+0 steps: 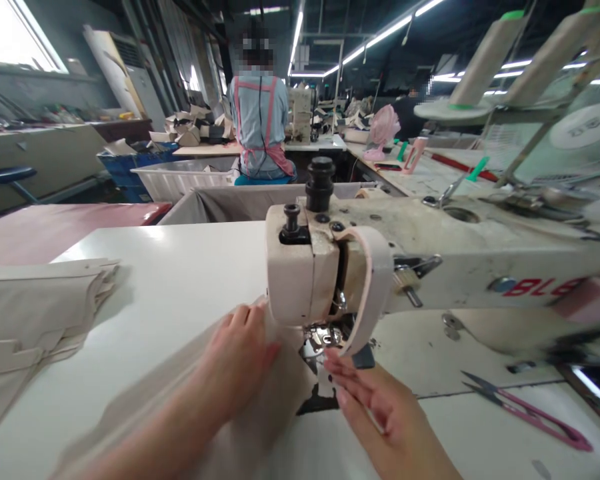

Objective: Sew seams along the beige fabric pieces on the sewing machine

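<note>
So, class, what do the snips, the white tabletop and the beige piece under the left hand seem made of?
Snips: probably metal blades, dark, slim; pink handles, painted metal or plastic. Tabletop: perhaps laminate, given its glossy reflections. Beige piece: likely fabric, matte, softly draped; blur hides any weave.

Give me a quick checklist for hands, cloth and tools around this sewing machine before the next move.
1. Left hand on the beige cloth: ok, resting on it left of the machine head.
2. Right hand well away from the presser foot: not ok, its fingertips are close by.
3. Needle raised: cannot tell, it can't be made out here.
4. Snips out of the way: ok, lying to the right of the right hand.
5. Stacked cloth pieces apart from the work: ok, at the far left of the white table.
6. Machine stopped: cannot tell from one picture.
</note>
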Available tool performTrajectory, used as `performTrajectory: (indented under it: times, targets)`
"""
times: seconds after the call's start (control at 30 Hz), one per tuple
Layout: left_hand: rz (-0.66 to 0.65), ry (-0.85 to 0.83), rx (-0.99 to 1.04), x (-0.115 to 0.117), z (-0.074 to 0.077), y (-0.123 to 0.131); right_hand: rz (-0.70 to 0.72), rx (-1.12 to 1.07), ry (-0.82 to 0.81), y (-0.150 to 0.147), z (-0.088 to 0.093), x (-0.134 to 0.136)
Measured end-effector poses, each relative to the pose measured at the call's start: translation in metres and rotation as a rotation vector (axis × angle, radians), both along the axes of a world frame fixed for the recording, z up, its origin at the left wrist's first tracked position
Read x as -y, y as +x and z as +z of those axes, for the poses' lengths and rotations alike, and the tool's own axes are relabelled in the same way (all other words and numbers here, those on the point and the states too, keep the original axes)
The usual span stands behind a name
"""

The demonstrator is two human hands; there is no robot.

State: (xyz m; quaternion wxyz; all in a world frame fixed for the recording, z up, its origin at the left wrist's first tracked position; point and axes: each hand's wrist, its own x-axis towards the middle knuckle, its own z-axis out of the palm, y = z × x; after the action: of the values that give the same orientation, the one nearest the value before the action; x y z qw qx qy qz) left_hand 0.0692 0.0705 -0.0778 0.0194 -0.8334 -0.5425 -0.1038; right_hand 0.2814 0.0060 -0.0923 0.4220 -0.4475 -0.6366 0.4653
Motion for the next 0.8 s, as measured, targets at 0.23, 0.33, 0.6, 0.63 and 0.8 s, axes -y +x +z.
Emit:
performTrajectory:
  times: [0.23, 0.33, 0.6, 0.63, 0.8]
  targets:
    - [-0.188, 0.273, 0.012, 0.051, -0.023, -0.003, 0.166, -0.676, -0.806, -0.021, 0.016, 0.017]
    - [-0.427, -0.032, 0.206, 0.048, -0.020, -0.006, -0.013, -0.607, -0.685, -0.026, 0.018, 0.005]
    - [-0.289, -0.400, 0.549, 0.013, 0.007, 0.016, -0.101, -0.515, -0.697, -0.034, 0.015, -0.007]
    - [-0.278, -0.419, 0.543, 0.008, 0.010, 0.018, -0.105, -0.511, -0.689, -0.034, 0.015, -0.007]
    - [-0.243, -0.512, 0.504, -0.005, 0.016, 0.021, -0.096, -0.502, -0.626, -0.032, 0.012, -0.007]
